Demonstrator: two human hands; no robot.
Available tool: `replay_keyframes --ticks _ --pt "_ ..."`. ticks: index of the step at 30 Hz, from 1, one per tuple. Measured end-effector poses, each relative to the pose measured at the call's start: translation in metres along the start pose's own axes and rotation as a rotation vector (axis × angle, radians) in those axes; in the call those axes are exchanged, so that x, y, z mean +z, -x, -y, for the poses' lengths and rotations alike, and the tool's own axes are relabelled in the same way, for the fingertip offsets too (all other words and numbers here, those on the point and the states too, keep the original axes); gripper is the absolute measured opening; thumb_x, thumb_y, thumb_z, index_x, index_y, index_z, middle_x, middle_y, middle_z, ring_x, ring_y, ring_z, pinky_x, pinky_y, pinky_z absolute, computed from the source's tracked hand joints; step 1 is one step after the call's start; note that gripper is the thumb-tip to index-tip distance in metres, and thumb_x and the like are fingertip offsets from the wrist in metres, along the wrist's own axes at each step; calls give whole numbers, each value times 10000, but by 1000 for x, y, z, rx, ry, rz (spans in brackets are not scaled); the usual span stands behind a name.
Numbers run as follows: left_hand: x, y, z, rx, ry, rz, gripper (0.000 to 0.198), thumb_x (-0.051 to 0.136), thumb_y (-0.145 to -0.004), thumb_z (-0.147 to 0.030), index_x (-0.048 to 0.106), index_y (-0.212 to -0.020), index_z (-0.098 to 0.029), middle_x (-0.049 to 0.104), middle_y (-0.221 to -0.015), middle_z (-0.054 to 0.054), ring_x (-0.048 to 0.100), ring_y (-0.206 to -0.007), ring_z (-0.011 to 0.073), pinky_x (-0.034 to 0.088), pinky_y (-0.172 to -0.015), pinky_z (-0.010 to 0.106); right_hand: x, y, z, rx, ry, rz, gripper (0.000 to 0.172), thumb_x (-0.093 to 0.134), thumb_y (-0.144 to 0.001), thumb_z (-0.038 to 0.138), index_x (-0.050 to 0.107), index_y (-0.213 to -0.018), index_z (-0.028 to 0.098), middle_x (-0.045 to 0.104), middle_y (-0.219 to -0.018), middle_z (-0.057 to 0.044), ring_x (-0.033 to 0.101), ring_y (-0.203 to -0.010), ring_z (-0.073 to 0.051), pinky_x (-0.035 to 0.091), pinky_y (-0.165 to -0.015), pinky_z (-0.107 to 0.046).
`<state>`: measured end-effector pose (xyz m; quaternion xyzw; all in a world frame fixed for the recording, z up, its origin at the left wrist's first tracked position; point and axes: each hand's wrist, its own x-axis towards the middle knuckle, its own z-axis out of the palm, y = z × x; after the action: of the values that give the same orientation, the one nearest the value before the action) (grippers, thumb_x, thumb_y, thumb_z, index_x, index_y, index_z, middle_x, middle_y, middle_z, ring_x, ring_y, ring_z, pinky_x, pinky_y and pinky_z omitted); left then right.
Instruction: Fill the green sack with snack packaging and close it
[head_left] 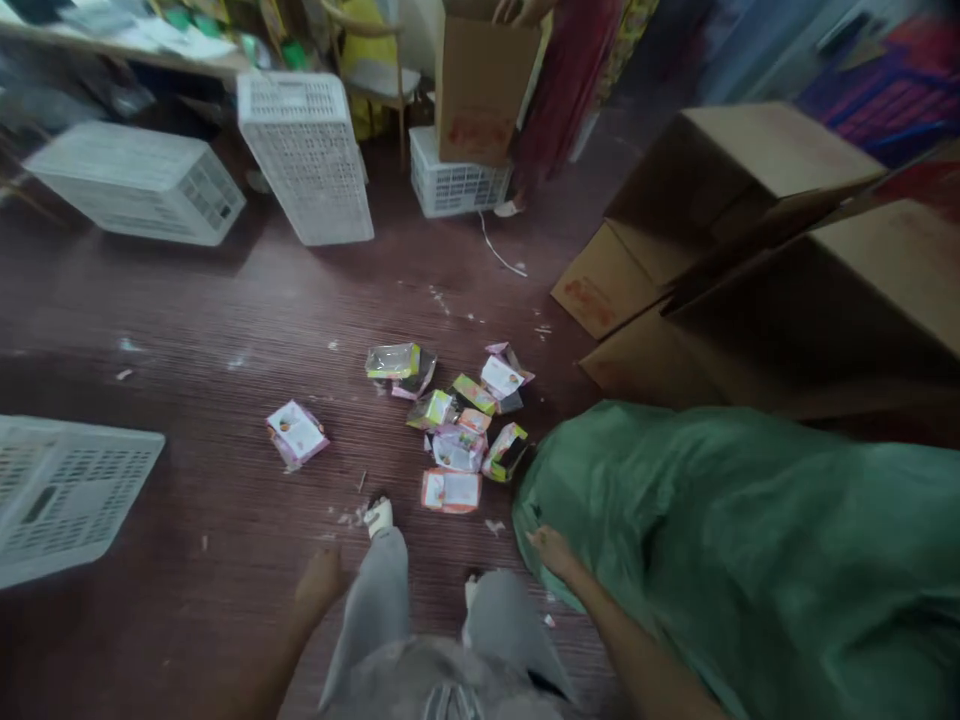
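My right hand [553, 550] is at the near left end of a large green sack [720, 510], its fingers curled together against the fabric and seeming to grip it. Low over the floor beside my left leg hangs my left hand [321, 580]; blur hides how its fingers lie, and I see nothing in it. In front of my feet lies a loose pile of small printed packages, among them an orange-edged packet [451, 491], a green and black box [505, 452] and a clear-windowed box [394, 361]. One white and pink packet [297, 434] lies apart to the left.
Large cardboard boxes [780, 150] stand at the right behind the sack. White plastic crates [304, 150] are at the back, and another crate [67, 490] is at the left. A person in a red garment [566, 90] stands by a tall carton [484, 90]. Scraps litter the floor.
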<state>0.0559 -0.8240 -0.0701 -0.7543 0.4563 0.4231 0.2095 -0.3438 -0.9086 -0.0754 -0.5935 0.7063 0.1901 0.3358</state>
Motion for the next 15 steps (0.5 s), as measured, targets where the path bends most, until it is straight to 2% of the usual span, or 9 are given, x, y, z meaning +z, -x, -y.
replay_keyframes --ticks 2,4,7,10,13,15 --pt "-37 -43 -7 43 -68 -46 659 541 -798 -174 363 -1428 -103 515 -1343 234 525 -1224 313 416 -983 403 5 -23 10 30 1 3 230 471 -900 331 634 -853 175 665 -763 -57 638 -760 -199 423 -671 -275" --pt "-67 -87 -22 72 -168 -117 708 553 -801 -180 313 -1466 -154 401 -1444 235 482 -1264 322 423 -984 426 6 -60 25 23 -6 -20 299 436 -921 374 609 -1059 173 678 -943 -89 633 -912 -212 437 -759 -288" --pt "-95 -154 -57 111 -323 -235 740 560 -812 -192 269 -1492 -197 313 -1499 234 455 -1284 332 469 -934 423 -2 -137 51 -106 24 -145 403 449 -920 391 529 -1242 163 623 -1162 -130 559 -1098 -232 407 -912 -316" --pt "-96 -222 -99 179 -399 -325 800 591 -793 -171 230 -1506 -196 253 -1535 219 334 -1375 334 430 -996 416 -11 -229 77 -269 125 -300 485 479 -910 378 473 -1316 114 586 -1224 -174 524 -1129 -270 384 -966 -366" --pt "-75 -286 -142 250 -406 -348 996 733 -700 -259 171 -1518 -173 172 -1563 218 202 -1430 356 334 -1090 441 -10 -317 97 -370 183 -358 563 519 -892 369 414 -1358 71 522 -1309 -208 471 -1188 -300 361 -996 -400" --pt "-55 -324 -166 307 -379 -345 1047 769 -670 -326 176 -1517 -166 149 -1571 205 155 -1441 365 274 -1126 470 -1 -370 106 -398 183 -374 617 536 -886 395 380 -1373 50 476 -1352 -230 426 -1229 -313 333 -1022 -422"
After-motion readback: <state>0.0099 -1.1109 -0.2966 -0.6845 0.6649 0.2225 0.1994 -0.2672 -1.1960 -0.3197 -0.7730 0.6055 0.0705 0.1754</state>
